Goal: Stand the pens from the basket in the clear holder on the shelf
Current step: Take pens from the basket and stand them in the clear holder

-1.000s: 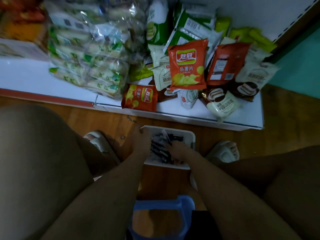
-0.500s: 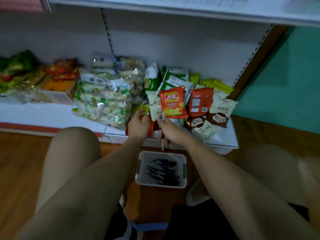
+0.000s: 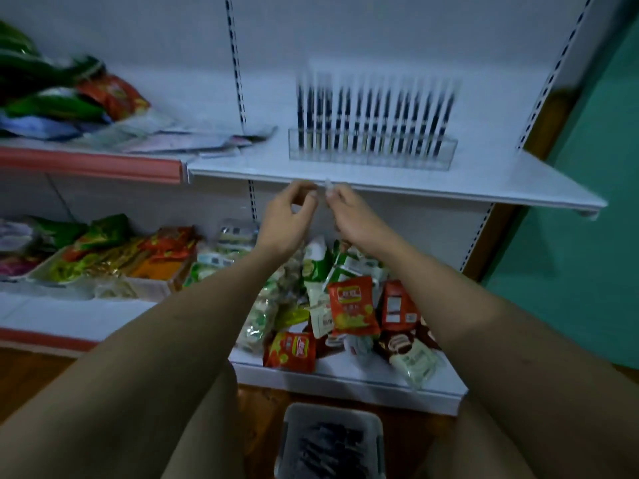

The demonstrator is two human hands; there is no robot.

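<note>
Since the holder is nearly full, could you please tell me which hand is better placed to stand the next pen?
Right: the right hand already pinches a pen just below the holder; the left hand seems to hold nothing.

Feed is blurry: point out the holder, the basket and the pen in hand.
holder [image 3: 371, 157]: head view, clear front wall.
basket [image 3: 294, 414]: head view, far rim.
pen [image 3: 328, 188]: head view, pale tip above right fingers.

Both bare forearms reach up and forward, converging at the centre. The left hand [image 3: 288, 216] has its fingers curled, fingertips near the thumb. The right hand [image 3: 356, 216], close beside it, pinches something thin and pale.
</note>
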